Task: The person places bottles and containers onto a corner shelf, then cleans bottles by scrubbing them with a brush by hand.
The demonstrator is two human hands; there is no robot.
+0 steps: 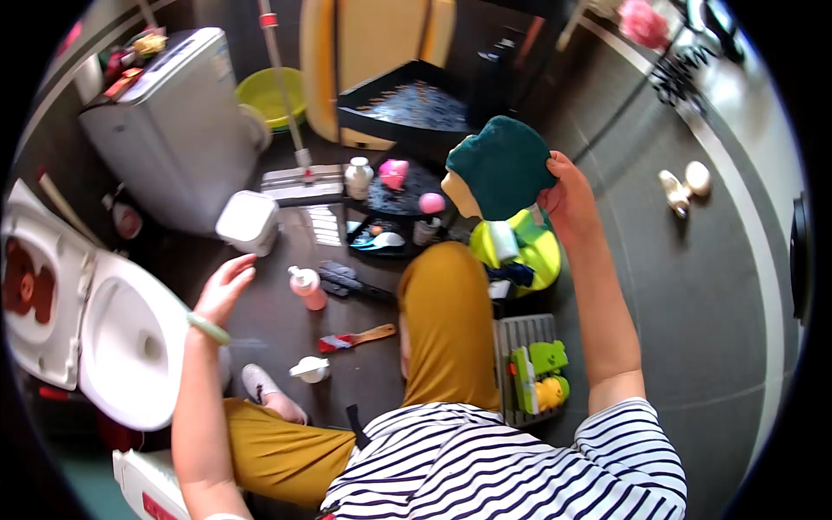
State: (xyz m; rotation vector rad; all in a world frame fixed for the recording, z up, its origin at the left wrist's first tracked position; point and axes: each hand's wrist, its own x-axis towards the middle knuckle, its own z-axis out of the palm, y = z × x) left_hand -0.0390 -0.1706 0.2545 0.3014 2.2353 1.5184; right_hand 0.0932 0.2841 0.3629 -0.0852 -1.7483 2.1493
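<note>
My right hand (568,195) pinches the edge of a dark green cloth (503,169) with a cream-coloured side, held up in the air. Below it sits a bright yellow-green basin (546,251) with a pale roll-shaped item and dark cloth in it. Over the floor on the other side, my left hand (227,290) is open, its fingers stretched out and holding nothing. Nearest to it are a white lidded bin (248,223) and a pink pump bottle (308,290). A dark brush (342,279) lies just beyond the bottle.
An open toilet (130,338) stands at left, near a grey-white appliance (173,130). Black corner shelves (403,191) hold bottles and pink items. A wooden-handled brush (360,338) and white container (310,370) are on the floor. A grey crate (507,381) holds green and yellow toys.
</note>
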